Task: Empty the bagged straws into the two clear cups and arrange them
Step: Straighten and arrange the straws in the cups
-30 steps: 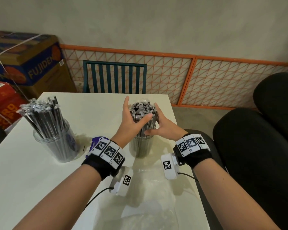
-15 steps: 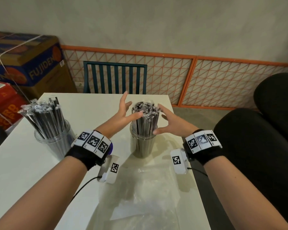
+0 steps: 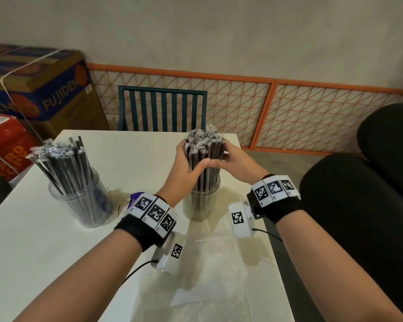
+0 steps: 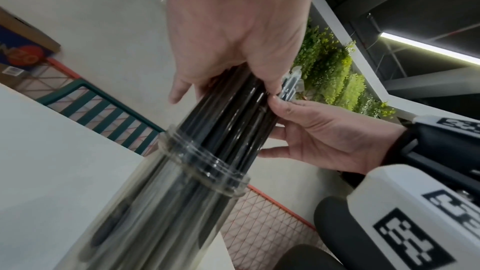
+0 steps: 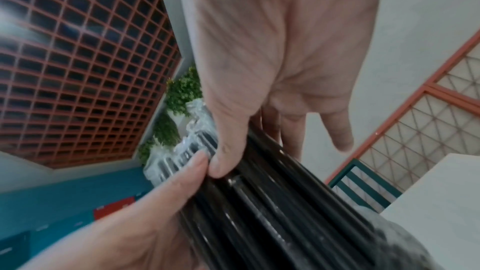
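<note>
A: What do the two hands hold?

B: The left hand (image 3: 184, 163) and the right hand (image 3: 228, 159) both wrap around one bundle of wrapped black straws (image 3: 204, 147), thumbs touching at its front. The bundle stands in the nearer clear cup (image 3: 201, 208) on the white table (image 3: 44, 240). The left wrist view shows fingers curled on the straws just above the cup's rim.

A: And the other cup?

B: The second clear cup (image 3: 89, 205), to the left and well apart, holds its own straws (image 3: 58, 163), fanned and leaning leftward. An empty plastic bag (image 3: 219, 263) lies flat near the table edge.

A: How should this step be done well?

B: Judged from the grip, the step is squaring the bundle. Squeeze evenly from both sides, keep the straws upright, and press lightly downward so the ends seat level; the cup is light and unheld, so a sideways pull could tip it.
</note>
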{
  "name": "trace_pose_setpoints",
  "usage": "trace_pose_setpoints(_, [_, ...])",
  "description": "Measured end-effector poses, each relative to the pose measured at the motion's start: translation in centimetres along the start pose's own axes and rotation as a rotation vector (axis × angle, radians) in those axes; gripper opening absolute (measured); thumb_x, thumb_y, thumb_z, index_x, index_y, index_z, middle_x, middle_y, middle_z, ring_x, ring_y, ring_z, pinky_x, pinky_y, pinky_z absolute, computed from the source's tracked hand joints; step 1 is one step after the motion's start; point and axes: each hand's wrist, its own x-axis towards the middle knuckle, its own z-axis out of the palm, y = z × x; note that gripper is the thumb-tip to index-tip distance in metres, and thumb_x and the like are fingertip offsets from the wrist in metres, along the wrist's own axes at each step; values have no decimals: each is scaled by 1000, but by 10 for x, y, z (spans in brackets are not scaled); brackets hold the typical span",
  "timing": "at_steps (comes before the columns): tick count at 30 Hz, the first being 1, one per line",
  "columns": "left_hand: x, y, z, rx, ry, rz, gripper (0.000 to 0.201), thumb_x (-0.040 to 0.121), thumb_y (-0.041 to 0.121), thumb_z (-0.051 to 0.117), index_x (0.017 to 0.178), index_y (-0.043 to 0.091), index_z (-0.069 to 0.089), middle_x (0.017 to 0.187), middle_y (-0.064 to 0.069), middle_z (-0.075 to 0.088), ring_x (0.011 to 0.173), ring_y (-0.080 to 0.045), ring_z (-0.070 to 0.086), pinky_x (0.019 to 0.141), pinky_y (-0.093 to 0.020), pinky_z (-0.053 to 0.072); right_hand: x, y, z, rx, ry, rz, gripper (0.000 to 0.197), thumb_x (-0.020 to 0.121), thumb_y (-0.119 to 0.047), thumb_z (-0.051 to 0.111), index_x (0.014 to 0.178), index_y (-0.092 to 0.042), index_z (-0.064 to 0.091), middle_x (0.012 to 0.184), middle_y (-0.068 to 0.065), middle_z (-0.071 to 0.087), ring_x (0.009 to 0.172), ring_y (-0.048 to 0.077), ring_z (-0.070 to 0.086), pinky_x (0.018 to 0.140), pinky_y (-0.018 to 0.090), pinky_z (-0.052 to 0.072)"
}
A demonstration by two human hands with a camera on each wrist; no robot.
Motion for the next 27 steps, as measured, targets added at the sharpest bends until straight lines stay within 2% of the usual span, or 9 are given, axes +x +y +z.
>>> trace_pose_setpoints(6, [-9, -21, -24, 107, -95, -176, 107, 72, 27, 76, 148, 29, 0, 154, -4, 20, 141, -18, 21, 109, -34, 24, -16, 17, 2, 71, -96, 173, 95, 80, -11, 71, 150, -14, 6, 156, 5, 23, 143, 18, 25, 117, 37, 25])
trace_pose_setpoints(10, [2, -28, -41, 97, -192, -230, 105, 72, 27, 77, 147, 32, 3, 154, -6, 24, 142, -19, 21, 113, -38, 21, -27, 17, 23, -12, -74, 57, 96, 71, -22, 80, 145, -18, 19, 146, -1, 36, 133, 9, 31, 113, 28, 24])
trace_pose_setpoints(14, [10, -15, -32, 92, -307, -146, 90, 77, 17, 72, 146, 19, 15, 144, -1, 37, 127, -8, 38, 106, -21, 34, -20, 13, 46, -19, 76, 100, 86, 69, -46, 72, 140, -33, 24, 141, -2, 46, 133, 20, 40, 112, 53, 27])
trace_pose_setpoints(15, [12, -12, -29, 102, -287, -132, 83, 80, 18, 69, 145, 17, 17, 144, -2, 39, 124, -7, 40, 103, -20, 35, -19, 11, 46, -23, 107, 97, 79, 77, -40, 69, 141, -31, 24, 141, 0, 49, 132, 22, 42, 112, 53, 28])
trace_pose_setpoints(17, [14, -4, -25, 134, -239, -118, 73, 87, 22, 61, 145, 16, 18, 143, -3, 41, 120, -5, 40, 104, -23, 34, -18, 2, 39, -7, 152, 73, 68, 87, -25, 63, 143, -22, 26, 139, 4, 51, 130, 22, 46, 110, 37, 33])
trace_pose_setpoints(19, [15, 2, -25, 160, -257, -112, 71, 91, 26, 55, 146, 17, 12, 145, -3, 39, 119, -3, 38, 100, -20, 31, -15, -3, 27, -30, 143, 32, 73, 86, -21, 64, 146, -18, 22, 141, 5, 48, 130, 21, 44, 106, 28, 33])
trace_pose_setpoints(22, [15, 8, -32, 208, -361, -151, 81, 90, 28, 55, 148, 19, -1, 153, -3, 27, 126, -2, 29, 102, -19, 24, -9, 4, 20, -175, -11, 32, 109, 69, -27, 79, 147, -33, 4, 150, -1, 35, 139, 21, 32, 114, 52, 24])
trace_pose_setpoints(24, [12, 6, -36, 248, -412, -214, 94, 87, 31, 59, 148, 19, -12, 157, -5, 16, 139, -9, 21, 108, -25, 19, -10, 12, 18, -261, -116, 98, 125, 63, -30, 83, 147, -35, -10, 158, -2, 16, 145, 22, 18, 114, 58, 17])
trace_pose_setpoints(27, [3, -2, -33, 204, -362, -253, 102, 83, 34, 63, 148, 21, -16, 157, -8, 14, 143, -15, 17, 109, -26, 19, -16, 15, 8, -234, -196, 143, 124, 72, -22, 80, 148, -18, -18, 160, -1, 2, 147, 16, 7, 119, 34, 11])
